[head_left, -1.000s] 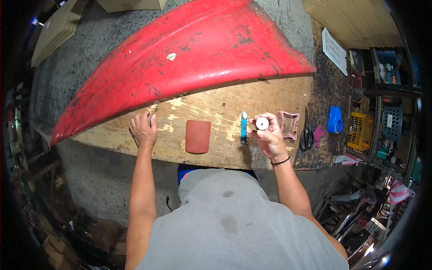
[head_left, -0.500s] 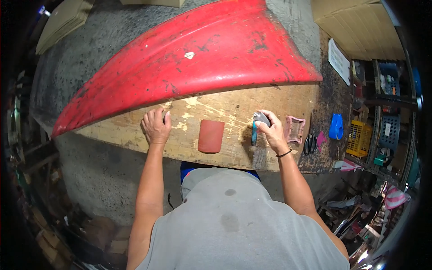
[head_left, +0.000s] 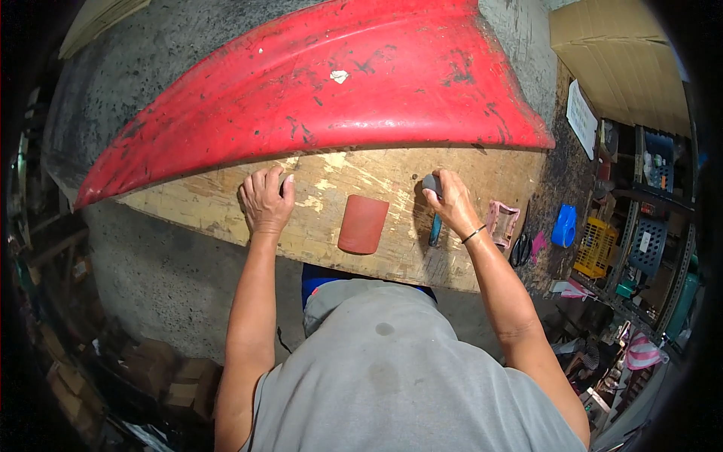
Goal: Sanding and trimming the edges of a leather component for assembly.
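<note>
Though white-faced earlier, round piece [head_left: 431, 184] now grey in grasp of right fingers [head_left: 449, 181], hold of left fingers [head_left: 260, 179] unclear

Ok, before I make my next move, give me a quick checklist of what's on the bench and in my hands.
1. Round grey piece held in the right hand: ok.
2. Left hand empty: cannot tell, its palm is hidden against the wooden bench.
3. Reddish sheet uncovered, between the hands: ok.
4. Teal tool fully in sight: not ok, the right hand hides its upper end.
5. Both hands apart from the large red panel: ok.
6. Scissors closed: cannot tell, the blades are too dark.
</note>
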Available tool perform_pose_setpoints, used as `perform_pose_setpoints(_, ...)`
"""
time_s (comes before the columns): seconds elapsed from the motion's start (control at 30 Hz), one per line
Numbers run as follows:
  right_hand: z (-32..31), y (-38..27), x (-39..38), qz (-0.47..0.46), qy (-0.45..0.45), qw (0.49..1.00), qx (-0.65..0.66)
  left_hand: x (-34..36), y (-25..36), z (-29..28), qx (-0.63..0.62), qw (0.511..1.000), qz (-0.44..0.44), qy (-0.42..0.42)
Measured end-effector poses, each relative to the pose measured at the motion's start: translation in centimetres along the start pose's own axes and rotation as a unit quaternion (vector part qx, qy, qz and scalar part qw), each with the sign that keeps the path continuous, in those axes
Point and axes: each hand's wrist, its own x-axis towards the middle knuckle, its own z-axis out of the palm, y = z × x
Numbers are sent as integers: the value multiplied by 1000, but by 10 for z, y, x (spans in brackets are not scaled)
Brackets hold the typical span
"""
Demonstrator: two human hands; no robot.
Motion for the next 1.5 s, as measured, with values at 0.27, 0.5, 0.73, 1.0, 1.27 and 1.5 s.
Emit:
perform_pose_setpoints(0.27, 2, -4, 9, -12, -10, 1000, 7, -1, -3, 2, 0, 1000, 6, 9)
perform_pose_setpoints(0.5, 1, -4, 12, -22, -12, 1000, 12, 0, -1, 0, -7, 1000, -1, 3)
perform_pose_setpoints(0.73, 5, 0, 15, -22, -31, 999, 4, 2, 0, -1, -13, 1000, -1, 17)
perform_pose_setpoints(1.0, -4, -27, 23, 21, -96, 985, -139, 3, -1, -2, -14, 1000, -4, 3)
perform_pose_setpoints(1.27, -10, -36, 62, -106, -227, 919, -303, 2, -1, -3, -30, 1000, 1, 9)
perform_pose_setpoints(1.5, -5, -37, 60, -112, -244, 909, -320, 1, -4, -4, -73, 997, -21, 3)
